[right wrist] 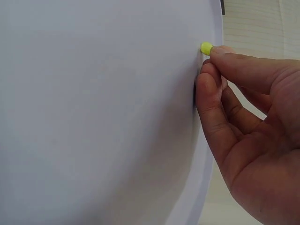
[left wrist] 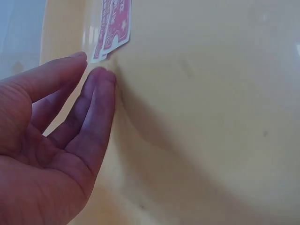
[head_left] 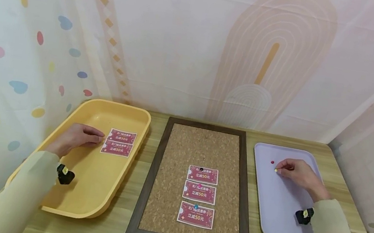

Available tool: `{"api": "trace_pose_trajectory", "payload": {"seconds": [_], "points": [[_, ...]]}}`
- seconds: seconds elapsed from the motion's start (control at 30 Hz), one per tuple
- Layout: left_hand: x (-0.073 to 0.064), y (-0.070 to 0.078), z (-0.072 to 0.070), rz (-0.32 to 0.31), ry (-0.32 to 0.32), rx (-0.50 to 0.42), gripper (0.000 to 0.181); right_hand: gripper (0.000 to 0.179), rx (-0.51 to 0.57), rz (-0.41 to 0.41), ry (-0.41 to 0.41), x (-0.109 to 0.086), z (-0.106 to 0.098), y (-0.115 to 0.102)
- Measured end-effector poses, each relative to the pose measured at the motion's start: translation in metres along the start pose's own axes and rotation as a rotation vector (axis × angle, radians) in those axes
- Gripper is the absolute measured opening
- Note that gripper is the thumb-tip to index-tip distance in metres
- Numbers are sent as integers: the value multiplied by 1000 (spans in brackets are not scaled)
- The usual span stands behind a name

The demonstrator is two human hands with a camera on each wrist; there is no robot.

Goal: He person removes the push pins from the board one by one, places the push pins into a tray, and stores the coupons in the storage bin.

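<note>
My left hand point(head_left: 76, 138) is over the yellow tray point(head_left: 87, 202), its fingertips just beside two pink printed coupons point(head_left: 117, 148). In the left wrist view those coupons point(left wrist: 116, 28) lie beyond the slightly bent fingers, with nothing visible between thumb and fingers. Over the lavender tray point(head_left: 283, 223), my right hand point(head_left: 299, 174) pinches a small yellow push pin point(right wrist: 206, 48) between thumb and finger. A red push pin point(head_left: 272, 162) lies on that tray, left of the hand. Something dark, partly hidden, shows behind the fingertips in the right wrist view.
Between the trays lies a dark-framed cork board point(head_left: 168, 194). Three coupons are on it in a column, the top one point(head_left: 203, 175) with a black pin, the middle one point(head_left: 199, 193) pink, the bottom one point(head_left: 195, 216) blue. A patterned curtain point(head_left: 168, 49) hangs behind the wooden table.
</note>
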State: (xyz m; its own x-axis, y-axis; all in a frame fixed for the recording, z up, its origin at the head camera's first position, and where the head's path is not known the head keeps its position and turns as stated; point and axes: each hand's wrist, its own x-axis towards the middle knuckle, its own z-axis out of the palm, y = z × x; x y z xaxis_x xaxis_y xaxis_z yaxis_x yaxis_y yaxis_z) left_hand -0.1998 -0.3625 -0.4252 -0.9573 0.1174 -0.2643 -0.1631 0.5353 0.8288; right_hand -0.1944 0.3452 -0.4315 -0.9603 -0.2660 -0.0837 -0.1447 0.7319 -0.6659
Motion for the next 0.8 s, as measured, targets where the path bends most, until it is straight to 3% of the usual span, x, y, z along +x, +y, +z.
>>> {"api": "trace_pose_trajectory", "payload": {"seconds": [0.17,0.37,0.57,0.8], "points": [[-5,3,-5,42,37,78,46,9,-30,19,17,-2,-3,-4],[-10,22,-1,129,127,13,45,13,23,-20,38,-7,-5,-13],[-21,53,15,188,166,-43,45,13,63,-103,102,-13,-2,-30],[-31,88,40,216,170,-26,44,19,33,-80,137,-15,7,-51]]}}
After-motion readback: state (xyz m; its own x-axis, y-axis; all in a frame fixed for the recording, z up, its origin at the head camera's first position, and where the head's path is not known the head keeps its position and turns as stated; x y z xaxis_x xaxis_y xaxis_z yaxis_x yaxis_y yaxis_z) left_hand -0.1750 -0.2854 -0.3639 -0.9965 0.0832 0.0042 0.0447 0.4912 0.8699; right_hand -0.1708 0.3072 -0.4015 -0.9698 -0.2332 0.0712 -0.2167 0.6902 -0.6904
